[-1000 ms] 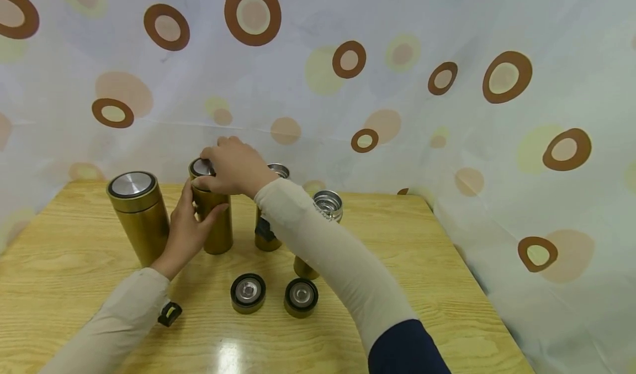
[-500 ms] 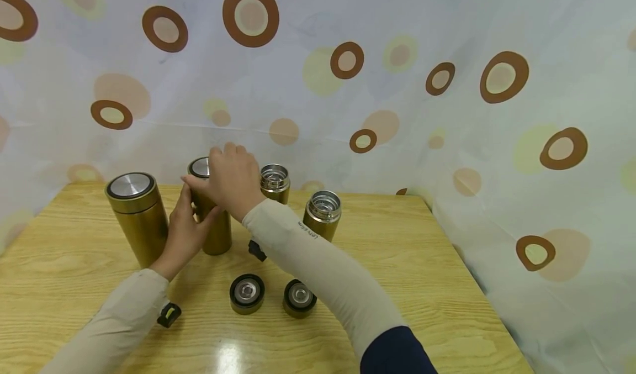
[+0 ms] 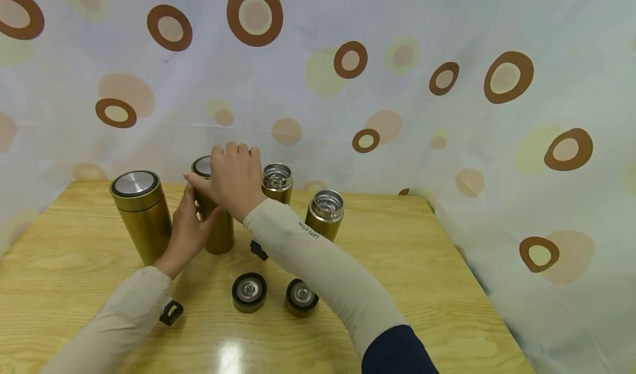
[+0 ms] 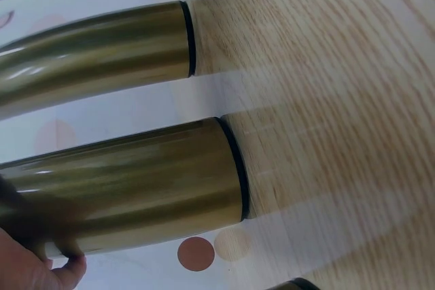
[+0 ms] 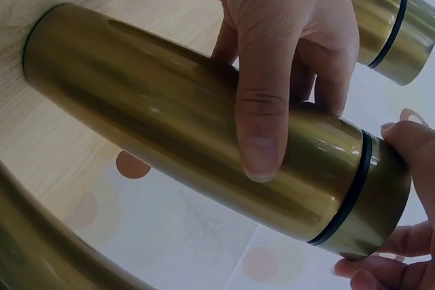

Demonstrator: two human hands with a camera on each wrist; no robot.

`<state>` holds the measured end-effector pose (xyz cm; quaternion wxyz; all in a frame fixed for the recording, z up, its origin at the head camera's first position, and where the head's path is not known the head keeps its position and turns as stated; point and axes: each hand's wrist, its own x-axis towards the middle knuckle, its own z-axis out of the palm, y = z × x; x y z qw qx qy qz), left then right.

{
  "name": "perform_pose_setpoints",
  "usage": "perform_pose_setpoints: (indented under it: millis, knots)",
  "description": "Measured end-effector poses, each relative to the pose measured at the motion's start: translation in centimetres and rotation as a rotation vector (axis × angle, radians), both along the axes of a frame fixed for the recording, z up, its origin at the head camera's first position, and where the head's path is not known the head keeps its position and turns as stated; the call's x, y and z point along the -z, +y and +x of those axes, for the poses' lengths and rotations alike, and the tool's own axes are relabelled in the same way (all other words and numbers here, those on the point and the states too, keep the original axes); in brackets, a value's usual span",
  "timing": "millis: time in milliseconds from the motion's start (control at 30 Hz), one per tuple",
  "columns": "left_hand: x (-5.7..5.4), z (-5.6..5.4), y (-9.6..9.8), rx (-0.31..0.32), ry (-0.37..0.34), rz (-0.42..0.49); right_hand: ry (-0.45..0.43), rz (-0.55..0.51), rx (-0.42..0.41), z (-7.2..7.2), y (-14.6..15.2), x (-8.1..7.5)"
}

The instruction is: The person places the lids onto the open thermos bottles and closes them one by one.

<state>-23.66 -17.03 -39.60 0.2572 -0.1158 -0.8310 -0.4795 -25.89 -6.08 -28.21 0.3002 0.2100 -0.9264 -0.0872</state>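
Observation:
In the head view my left hand (image 3: 191,230) grips the body of a gold thermos (image 3: 222,236) that stands upright on the table. The right hand (image 3: 237,180) comes over the top and holds the thermos lid (image 3: 202,166), partly hiding its silver disc. Seen from the right wrist, the left thumb lies along the gold body (image 5: 170,113), while the right fingers and thumb pinch the lid (image 5: 377,202) around its side. A black ring runs between lid and body, and the lid sits on the bottle.
To the left stands a capped gold thermos (image 3: 146,225). Behind the right forearm are two uncapped ones, one farther back (image 3: 277,182) and one nearer (image 3: 325,214). Two removed lids, left (image 3: 249,292) and right (image 3: 301,298), lie inside-up on the wooden table (image 3: 422,285). A patterned curtain (image 3: 318,9) hangs behind.
My right hand has turned on the lid, its wrist swinging left and toward me, so the two uncapped thermos mouths show more. The left hand has kept its grip in place.

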Motion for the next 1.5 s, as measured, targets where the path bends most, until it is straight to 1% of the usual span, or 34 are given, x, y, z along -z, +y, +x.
perform_pose_setpoints:
  millis: [100, 233, 267, 333, 400, 467, 567, 633, 700, 733, 800, 900, 1000, 1133, 1300, 1500]
  knots:
    - [-0.1, -0.1, 0.0, -0.001, -0.001, 0.000, -0.004, 0.001, 0.001, -0.1, 0.0, -0.1]
    - [0.0, -0.1, -0.1, -0.006, -0.007, 0.006, -0.019, 0.007, -0.001, 0.1, 0.0, -0.3]
    - [0.0, -0.1, -0.1, -0.007, -0.005, 0.008, -0.030, 0.012, 0.000, 0.2, 0.0, -0.4]
    - [0.1, 0.0, -0.2, -0.005, -0.001, 0.011, -0.080, 0.021, 0.000, 0.4, 0.1, -0.9]
    - [0.1, 0.0, -0.2, -0.003, 0.006, 0.017, -0.167, 0.030, -0.009, 0.4, 0.3, -1.7]
    - [0.1, 0.0, -0.2, 0.004, 0.009, 0.024, -0.297, 0.028, -0.050, 0.1, 0.7, -2.7]
    - [0.1, -0.1, -0.2, 0.009, 0.010, 0.033, -0.543, 0.059, -0.156, -0.9, 1.4, -4.2]
    - [0.0, -0.1, -0.2, 0.013, 0.003, 0.037, -0.683, 0.107, -0.243, -1.6, 1.8, -4.9]
    - [0.0, -0.2, -0.2, 0.016, -0.006, 0.043, -0.768, 0.172, -0.319, -2.1, 2.2, -5.3]
    - [0.0, -0.2, -0.1, 0.018, -0.011, 0.046, -0.786, 0.202, -0.351, -2.3, 2.3, -5.3]
    - [0.0, -0.3, -0.1, 0.017, -0.016, 0.046, -0.803, 0.244, -0.391, -2.7, 2.3, -5.4]
    - [0.0, -0.3, -0.1, 0.013, -0.015, 0.044, -0.815, 0.281, -0.420, -3.0, 2.2, -5.5]
    - [0.1, -0.2, -0.1, 0.008, -0.014, 0.046, -0.825, 0.298, -0.446, -3.2, 1.8, -5.6]
    - [0.1, -0.2, 0.0, 0.006, -0.016, 0.043, -0.814, 0.310, -0.470, -3.5, 1.6, -5.8]
    - [0.0, -0.2, 0.1, -0.002, -0.004, 0.036, -0.799, 0.318, -0.466, -3.4, 1.4, -6.0]
    - [0.0, -0.1, 0.1, -0.002, -0.003, 0.033, -0.762, 0.333, -0.408, -3.0, 1.1, -6.0]
